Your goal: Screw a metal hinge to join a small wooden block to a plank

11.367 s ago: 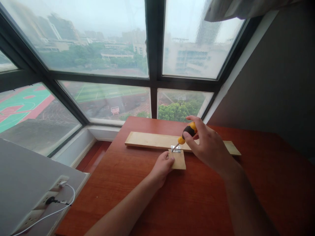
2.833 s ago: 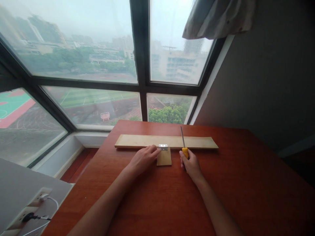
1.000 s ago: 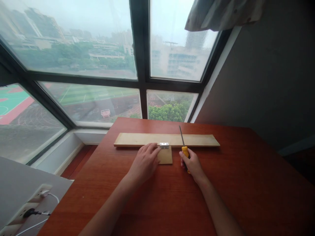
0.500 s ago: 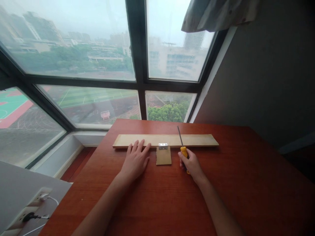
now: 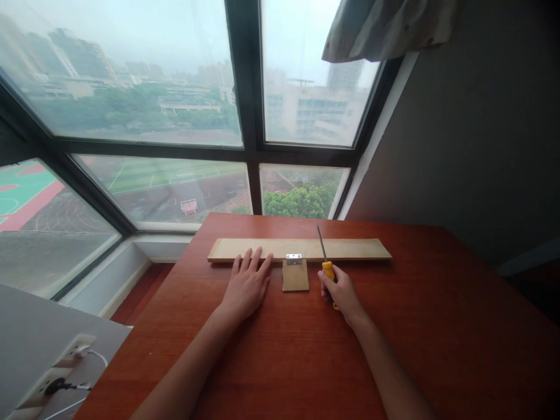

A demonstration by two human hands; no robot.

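Observation:
A long pale wooden board [image 5: 350, 249] lies crosswise on the reddish-brown table. My left hand [image 5: 247, 286] is open, its spread fingertips resting at the board's near edge. Right of it, a small square wooden piece [image 5: 295, 277] extends toward me from the board. A silver metal hinge [image 5: 294, 258] spans the joint between the two; its screw details are too small to make out. My right hand [image 5: 341, 289] is closed around the yellow and black handle of a screwdriver [image 5: 327, 269]. The screwdriver's shaft points up and away, in front of the board from this view.
The table [image 5: 280, 356] reaches to the large window [image 5: 157, 146] at its far side. A grey wall [image 5: 459, 146] rises at the right, and a curtain [image 5: 389, 32] hangs above. Plugs and cords sit in a wall socket [image 5: 56, 382] at lower left.
The view has shifted slightly. My left hand, the board and the small hinged piece appear a little farther right. My right hand keeps its hold on the screwdriver.

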